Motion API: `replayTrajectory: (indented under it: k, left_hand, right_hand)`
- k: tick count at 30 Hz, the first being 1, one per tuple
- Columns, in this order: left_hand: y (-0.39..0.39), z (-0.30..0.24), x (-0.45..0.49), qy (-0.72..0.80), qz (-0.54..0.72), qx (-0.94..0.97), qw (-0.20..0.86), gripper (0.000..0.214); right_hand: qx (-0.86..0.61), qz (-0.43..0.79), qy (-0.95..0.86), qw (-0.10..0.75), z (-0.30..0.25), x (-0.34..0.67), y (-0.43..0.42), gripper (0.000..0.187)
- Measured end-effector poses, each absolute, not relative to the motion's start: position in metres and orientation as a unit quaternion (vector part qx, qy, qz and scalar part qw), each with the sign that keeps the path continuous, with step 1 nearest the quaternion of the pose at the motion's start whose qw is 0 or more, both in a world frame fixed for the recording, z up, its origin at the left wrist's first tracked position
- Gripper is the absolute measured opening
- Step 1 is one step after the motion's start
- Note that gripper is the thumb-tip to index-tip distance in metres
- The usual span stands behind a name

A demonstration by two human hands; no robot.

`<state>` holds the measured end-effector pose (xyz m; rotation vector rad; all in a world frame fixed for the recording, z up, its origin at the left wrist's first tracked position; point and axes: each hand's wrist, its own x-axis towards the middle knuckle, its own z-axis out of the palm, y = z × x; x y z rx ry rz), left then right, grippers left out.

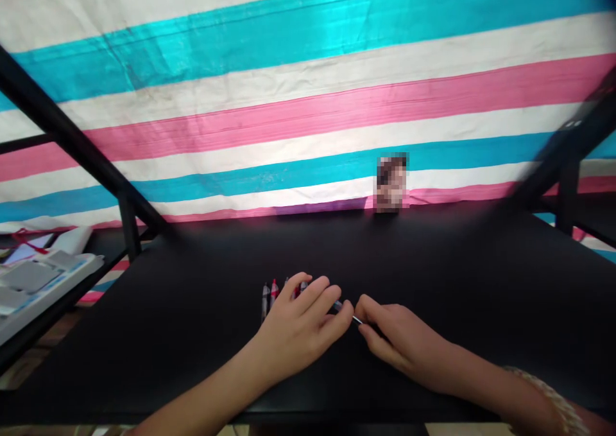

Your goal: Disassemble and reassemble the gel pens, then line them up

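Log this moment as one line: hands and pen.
left hand: holds slim pen | right hand: pinches slim pen | markers: behind left hand

Black bench backed by a pink, white and cyan striped tarp. Pixelated upright object at far edge, 12 o'clock. Black metal frame bars at 10 and 2. White tray at 9, off the bench.

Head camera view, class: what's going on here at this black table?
A person is working with both bare hands on a black table. Their right hand pinches the tip of a slim pen, which runs out from under the fingers of their left hand. A row of red and dark pens sits just behind the left hand. A beaded bracelet circles the right wrist.
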<state>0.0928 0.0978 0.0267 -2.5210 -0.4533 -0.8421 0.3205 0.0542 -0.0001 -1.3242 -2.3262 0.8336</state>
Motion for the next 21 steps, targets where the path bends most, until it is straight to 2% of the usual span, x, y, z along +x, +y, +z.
replayTrajectory:
  k: [3, 7, 9, 12, 17, 21]
  left_hand:
    - [0.093, 0.027, 0.091, -0.17, -0.291, -0.919, 0.207, 0.026]
    - [0.067, 0.016, 0.088, -0.225, -0.29, -0.92, 0.137, 0.026]
    - [0.05, 0.007, 0.086, -0.269, -0.306, -0.907, 0.106, 0.025]
    - [0.027, -0.008, 0.083, -0.3, -0.339, -0.887, 0.091, 0.024]
    - [0.01, -0.018, 0.086, -0.375, -0.35, -0.858, 0.009, 0.025]
    - [0.012, -0.019, 0.09, -0.404, -0.359, -0.84, -0.045, 0.026]
  right_hand:
    - [-0.474, 0.314, -0.805, 0.167, 0.008, 0.324, 0.054, 0.008]
    - [-0.466, 0.343, -0.801, 0.155, 0.013, 0.33, 0.038, 0.01]
    - [-0.452, 0.337, -0.813, 0.145, 0.007, 0.332, 0.022, 0.017]
    - [-0.448, 0.333, -0.811, 0.172, -0.012, 0.33, -0.002, 0.023]
    - [-0.471, 0.204, -0.794, 0.324, -0.048, 0.321, -0.021, 0.035]
    - [-0.473, 0.122, -0.769, 0.412, -0.053, 0.312, -0.013, 0.032]
